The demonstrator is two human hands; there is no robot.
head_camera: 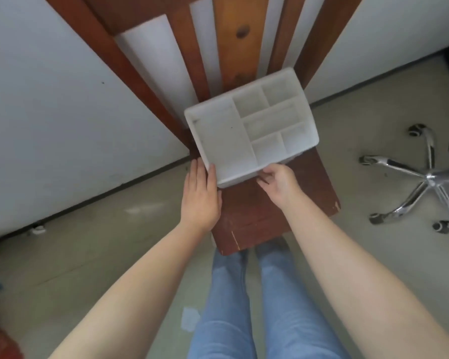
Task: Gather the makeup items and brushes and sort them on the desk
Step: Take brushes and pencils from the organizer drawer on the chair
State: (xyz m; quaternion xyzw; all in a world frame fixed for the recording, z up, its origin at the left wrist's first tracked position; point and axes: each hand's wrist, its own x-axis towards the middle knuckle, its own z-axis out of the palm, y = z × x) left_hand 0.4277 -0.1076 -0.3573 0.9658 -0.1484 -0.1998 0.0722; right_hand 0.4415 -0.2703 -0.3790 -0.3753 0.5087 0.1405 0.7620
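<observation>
A white plastic organizer tray (218, 141) with several empty compartments sits on the seat of a dark wooden chair (283, 203). My left hand (200, 193) lies flat with straight fingers against the tray's near-left corner. My right hand (279, 180) has its fingers curled on the tray's near edge. No makeup items or brushes are in view.
The chair's slatted back (192, 47) rises against a white wall. A chrome five-star office chair base (423, 177) with casters stands on the floor to the right. My legs in blue jeans (244, 307) are below the seat. Small objects lie at the far left edge.
</observation>
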